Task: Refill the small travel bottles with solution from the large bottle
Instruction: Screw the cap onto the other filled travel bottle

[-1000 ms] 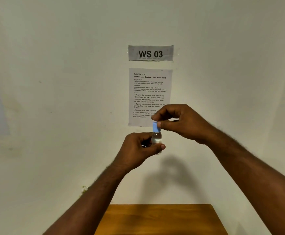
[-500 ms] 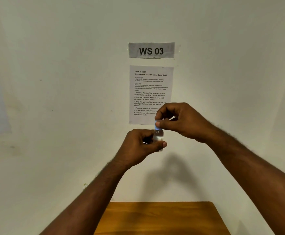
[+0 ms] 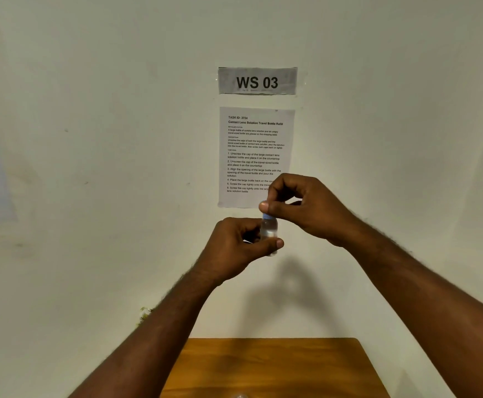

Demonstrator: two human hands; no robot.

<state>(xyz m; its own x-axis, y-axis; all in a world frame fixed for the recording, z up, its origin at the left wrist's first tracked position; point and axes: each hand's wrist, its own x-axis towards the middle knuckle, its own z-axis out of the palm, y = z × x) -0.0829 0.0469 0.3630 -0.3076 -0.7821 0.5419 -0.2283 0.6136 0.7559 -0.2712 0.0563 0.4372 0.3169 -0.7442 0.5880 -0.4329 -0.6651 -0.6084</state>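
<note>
I hold a small clear travel bottle (image 3: 269, 228) upright in the air in front of the wall. My left hand (image 3: 238, 248) grips its lower body between thumb and fingers. My right hand (image 3: 306, 208) pinches the blue cap (image 3: 267, 216) on top of the bottle with thumb and forefinger. Most of the cap is hidden by my fingers. The large bottle is out of view, apart from a faint clear shape (image 3: 238, 395) at the bottom edge that I cannot identify.
A wooden table (image 3: 277, 366) stands below against the white wall. A printed task sheet (image 3: 256, 156) and a "WS 03" sign (image 3: 257, 81) hang on the wall behind my hands.
My right fingers have shifted around the blue cap and cover more of it. Both hands and the bottle sit slightly higher in the view.
</note>
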